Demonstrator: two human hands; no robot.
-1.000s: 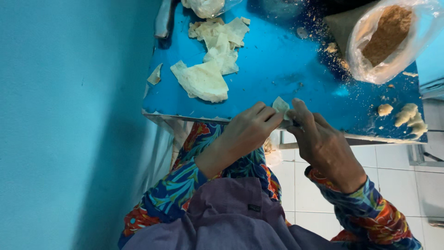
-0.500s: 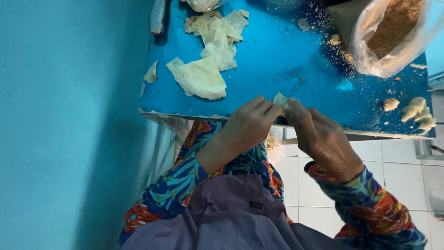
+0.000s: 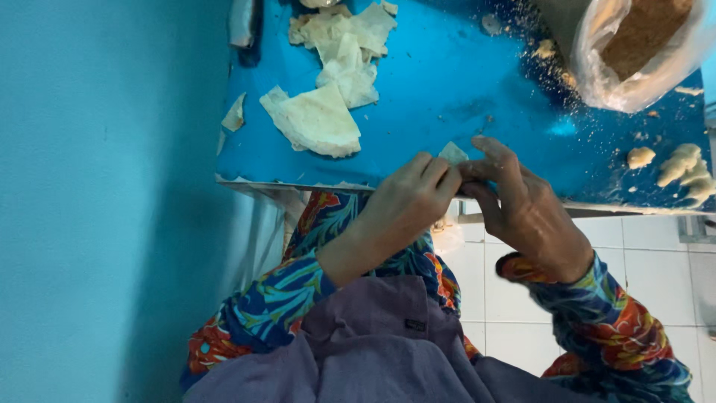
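Left hand (image 3: 406, 205) and right hand (image 3: 522, 209) are pinching shut on a dough wrapper (image 3: 453, 154) between fingertips, folding it; sealing likely calls for firmer pressing.

The counter (image 3: 447, 97) is a glossy bright blue, and the wall (image 3: 97, 201) on the left a flat turquoise. Pale cream wrapper sheets (image 3: 317, 119) lie on it, with cream-yellow folded pieces (image 3: 682, 168) at the right and sandy brown filling (image 3: 641, 30) in a clear bag at the far right. The sleeves (image 3: 283, 298) carry a blue, red and orange floral print over a muted purple cloth (image 3: 373, 351), above white floor tiles (image 3: 492, 298).
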